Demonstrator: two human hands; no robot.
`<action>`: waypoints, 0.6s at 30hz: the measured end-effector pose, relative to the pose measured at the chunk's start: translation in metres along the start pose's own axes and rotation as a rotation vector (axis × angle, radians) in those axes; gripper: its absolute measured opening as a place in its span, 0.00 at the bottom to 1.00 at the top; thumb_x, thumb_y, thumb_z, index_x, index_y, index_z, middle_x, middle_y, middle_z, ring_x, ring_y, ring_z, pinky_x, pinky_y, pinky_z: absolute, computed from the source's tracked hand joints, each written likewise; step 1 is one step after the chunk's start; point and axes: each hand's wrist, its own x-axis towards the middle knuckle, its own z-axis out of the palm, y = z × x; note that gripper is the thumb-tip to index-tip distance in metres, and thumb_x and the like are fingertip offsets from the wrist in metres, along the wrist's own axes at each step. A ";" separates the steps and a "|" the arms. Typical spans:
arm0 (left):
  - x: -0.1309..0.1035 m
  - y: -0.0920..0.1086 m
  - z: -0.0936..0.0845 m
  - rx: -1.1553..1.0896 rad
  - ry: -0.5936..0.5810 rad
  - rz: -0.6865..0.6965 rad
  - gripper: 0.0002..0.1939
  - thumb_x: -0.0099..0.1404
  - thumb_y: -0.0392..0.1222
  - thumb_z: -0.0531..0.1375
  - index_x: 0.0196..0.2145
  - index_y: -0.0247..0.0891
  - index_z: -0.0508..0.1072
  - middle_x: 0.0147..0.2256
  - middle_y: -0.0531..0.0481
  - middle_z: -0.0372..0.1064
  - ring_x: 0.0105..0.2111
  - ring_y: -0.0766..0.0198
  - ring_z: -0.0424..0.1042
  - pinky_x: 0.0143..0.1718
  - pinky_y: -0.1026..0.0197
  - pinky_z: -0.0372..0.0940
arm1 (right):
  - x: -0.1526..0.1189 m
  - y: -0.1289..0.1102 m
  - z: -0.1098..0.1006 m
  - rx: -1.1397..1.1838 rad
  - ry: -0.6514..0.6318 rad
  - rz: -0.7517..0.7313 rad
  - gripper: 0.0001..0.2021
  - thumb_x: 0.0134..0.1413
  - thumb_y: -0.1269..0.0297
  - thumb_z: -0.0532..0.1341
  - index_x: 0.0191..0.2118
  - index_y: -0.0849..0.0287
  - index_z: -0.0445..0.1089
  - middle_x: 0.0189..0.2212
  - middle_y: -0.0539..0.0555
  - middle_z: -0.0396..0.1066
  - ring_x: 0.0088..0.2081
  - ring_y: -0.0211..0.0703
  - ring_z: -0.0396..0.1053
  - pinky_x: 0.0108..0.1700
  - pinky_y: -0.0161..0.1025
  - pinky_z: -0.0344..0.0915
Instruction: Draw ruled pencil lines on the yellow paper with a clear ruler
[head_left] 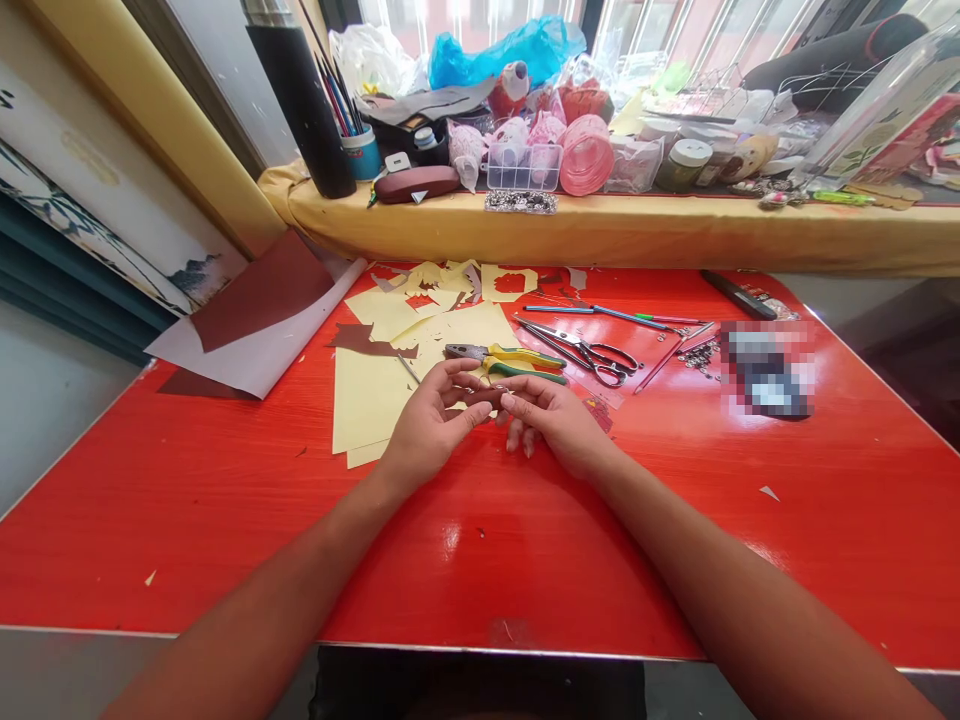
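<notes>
Over the middle of the red table (420, 560), a small dark brown piece (484, 397) is pinched between my two hands. My left hand (431, 415) has its thumb and fingers closed on the piece's left part. At its right end, the thumb and forefinger of my right hand (559, 412) close on it, while the lower fingers curl loosely. Something thin and shiny shows at the piece's upper edge, too small to name. Just beyond my fingers lie pliers (517, 355) with yellow and green handles. Scissors (589, 352) rest to their right.
Yellow sheets (367, 400) with cut scraps lie left of the pliers. Brown sheets (262, 290) lean at the left edge. Thin blue rods (559, 309), small metal bits (699, 355) and a blurred dark object (769, 370) lie right. The crowded sill (450, 228) borders the back.
</notes>
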 end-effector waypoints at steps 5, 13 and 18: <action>0.005 0.002 -0.008 0.044 -0.038 -0.049 0.24 0.65 0.59 0.72 0.50 0.40 0.79 0.44 0.44 0.80 0.47 0.52 0.80 0.50 0.49 0.76 | -0.001 0.000 0.001 -0.025 -0.008 0.003 0.21 0.59 0.49 0.73 0.50 0.57 0.75 0.32 0.51 0.78 0.24 0.39 0.77 0.20 0.32 0.67; 0.007 0.007 -0.014 0.140 -0.066 -0.108 0.24 0.62 0.65 0.72 0.39 0.40 0.80 0.38 0.46 0.81 0.41 0.53 0.79 0.46 0.51 0.73 | -0.002 -0.002 0.003 -0.081 -0.034 0.006 0.18 0.61 0.49 0.71 0.48 0.57 0.75 0.31 0.50 0.78 0.24 0.39 0.77 0.21 0.32 0.68; 0.008 0.006 -0.015 0.178 -0.051 -0.111 0.22 0.64 0.63 0.71 0.39 0.40 0.79 0.38 0.47 0.80 0.40 0.56 0.77 0.42 0.55 0.70 | -0.002 -0.002 0.003 -0.080 -0.031 0.004 0.18 0.62 0.49 0.71 0.48 0.58 0.76 0.31 0.51 0.78 0.24 0.39 0.77 0.21 0.32 0.67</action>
